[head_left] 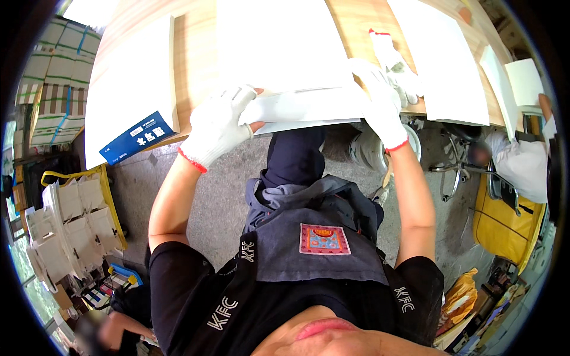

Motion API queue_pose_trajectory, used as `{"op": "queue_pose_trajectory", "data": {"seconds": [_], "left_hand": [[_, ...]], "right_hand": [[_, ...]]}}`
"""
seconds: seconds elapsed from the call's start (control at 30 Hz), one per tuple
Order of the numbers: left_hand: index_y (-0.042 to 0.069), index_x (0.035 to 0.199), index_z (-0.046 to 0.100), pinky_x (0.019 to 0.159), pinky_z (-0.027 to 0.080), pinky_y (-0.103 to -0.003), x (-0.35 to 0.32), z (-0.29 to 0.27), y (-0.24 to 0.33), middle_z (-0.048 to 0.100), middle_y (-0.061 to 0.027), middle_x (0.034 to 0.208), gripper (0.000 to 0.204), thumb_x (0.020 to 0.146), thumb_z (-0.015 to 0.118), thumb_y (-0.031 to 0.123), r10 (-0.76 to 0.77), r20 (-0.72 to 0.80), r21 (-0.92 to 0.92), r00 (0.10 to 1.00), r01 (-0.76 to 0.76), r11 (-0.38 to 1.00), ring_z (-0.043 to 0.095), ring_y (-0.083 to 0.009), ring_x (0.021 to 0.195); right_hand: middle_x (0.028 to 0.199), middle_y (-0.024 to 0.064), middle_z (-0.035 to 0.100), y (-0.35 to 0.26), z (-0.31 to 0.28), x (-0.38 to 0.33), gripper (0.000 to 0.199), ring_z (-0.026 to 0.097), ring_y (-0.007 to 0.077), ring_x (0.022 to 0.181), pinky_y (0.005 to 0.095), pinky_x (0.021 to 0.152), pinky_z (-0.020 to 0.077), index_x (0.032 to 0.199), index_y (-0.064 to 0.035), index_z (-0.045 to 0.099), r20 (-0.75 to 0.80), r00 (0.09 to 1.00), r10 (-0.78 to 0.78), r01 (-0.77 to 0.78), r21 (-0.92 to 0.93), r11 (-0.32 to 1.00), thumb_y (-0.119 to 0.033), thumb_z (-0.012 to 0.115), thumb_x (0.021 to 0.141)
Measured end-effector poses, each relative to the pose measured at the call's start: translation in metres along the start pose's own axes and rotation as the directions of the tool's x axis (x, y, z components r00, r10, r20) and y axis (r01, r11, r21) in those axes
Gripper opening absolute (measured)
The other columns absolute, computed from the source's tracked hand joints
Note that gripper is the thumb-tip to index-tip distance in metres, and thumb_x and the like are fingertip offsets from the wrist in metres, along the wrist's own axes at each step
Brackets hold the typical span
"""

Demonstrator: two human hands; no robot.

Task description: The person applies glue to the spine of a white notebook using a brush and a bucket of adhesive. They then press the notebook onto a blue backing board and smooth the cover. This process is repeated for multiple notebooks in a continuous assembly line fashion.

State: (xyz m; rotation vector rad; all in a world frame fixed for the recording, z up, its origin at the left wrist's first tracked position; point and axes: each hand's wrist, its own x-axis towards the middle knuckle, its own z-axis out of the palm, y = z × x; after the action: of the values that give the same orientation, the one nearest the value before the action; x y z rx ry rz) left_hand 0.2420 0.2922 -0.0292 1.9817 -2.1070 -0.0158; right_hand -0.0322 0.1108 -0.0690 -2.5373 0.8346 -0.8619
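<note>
A stack of white paper sheets (285, 47) lies on the wooden table in front of me, its near edge bent up into a fold at the table's edge. My left hand (219, 121), in a white knit glove with a red cuff and bare fingertips, pinches the left end of this folded paper (306, 105) between thumb and fingers. At the right end, my right hand (378, 98), gloved the same way, grips the paper; its fingertips blend into the bright white. A spare white glove (395, 65) with a red cuff rests just beyond my right hand.
Another paper stack (133, 77) with a blue printed strip (139, 137) lies at left, and more sheets (442, 65) at right. Below the table stands a round metal stool (368, 148). A co-worker's white sleeve (522, 163) shows at far right. Paper piles (77, 216) fill a yellow-framed cart at left.
</note>
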Motion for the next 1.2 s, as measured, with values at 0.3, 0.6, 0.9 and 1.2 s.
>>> {"op": "queue_pose_trajectory", "data": {"seconds": [0.3,0.6,0.9,1.2], "left_hand": [[0.005,0.103,0.073,0.076,0.052,-0.029,0.045,-0.003,-0.028,0.067,-0.0074,0.112,0.024,0.086,0.07,0.021,-0.171,0.224,-0.205,0.96,0.217,0.954,0.067,-0.0214,0.088],[0.004,0.104,0.073,0.073,0.051,-0.03,0.068,0.012,-0.053,0.064,-0.0032,0.095,0.042,0.08,0.077,0.038,-0.337,0.309,-0.26,0.889,0.42,0.87,0.065,-0.0167,0.079],[0.017,0.131,0.057,0.086,0.053,-0.031,0.081,0.013,-0.066,0.058,-0.0069,0.116,0.058,0.079,0.077,0.031,-0.148,0.381,-0.135,0.913,0.214,0.968,0.064,-0.0211,0.099],[0.052,0.146,0.03,0.101,0.051,-0.039,0.178,-0.002,0.016,0.042,-0.0047,0.148,0.124,0.048,0.093,0.009,0.214,0.838,0.084,0.503,-0.506,0.859,0.056,-0.0288,0.124]], "right_hand": [[0.117,0.0107,0.068,-0.003,-0.006,0.109,0.04,0.063,0.022,0.104,0.0368,0.092,0.0486,0.122,-0.0098,0.065,0.718,0.668,0.195,0.064,-0.316,0.946,-0.038,0.052,0.097],[0.084,0.0114,0.068,0.027,0.028,0.104,0.053,0.064,0.0222,0.079,0.0358,0.072,0.0491,0.089,-0.0078,0.066,0.525,0.84,0.142,-0.098,-0.11,0.989,-0.06,0.069,0.079],[0.088,0.0117,0.067,0.025,0.035,0.084,0.049,0.065,0.0275,0.085,0.0399,0.075,0.049,0.089,-0.0109,0.069,0.399,0.908,0.125,-0.08,-0.127,0.989,-0.059,0.064,0.081],[0.092,0.0102,0.068,0.01,0.033,0.079,0.04,0.064,0.0277,0.09,0.0383,0.079,0.0492,0.099,-0.0156,0.071,0.347,0.926,0.149,-0.127,-0.083,0.988,-0.052,0.062,0.083]]}}
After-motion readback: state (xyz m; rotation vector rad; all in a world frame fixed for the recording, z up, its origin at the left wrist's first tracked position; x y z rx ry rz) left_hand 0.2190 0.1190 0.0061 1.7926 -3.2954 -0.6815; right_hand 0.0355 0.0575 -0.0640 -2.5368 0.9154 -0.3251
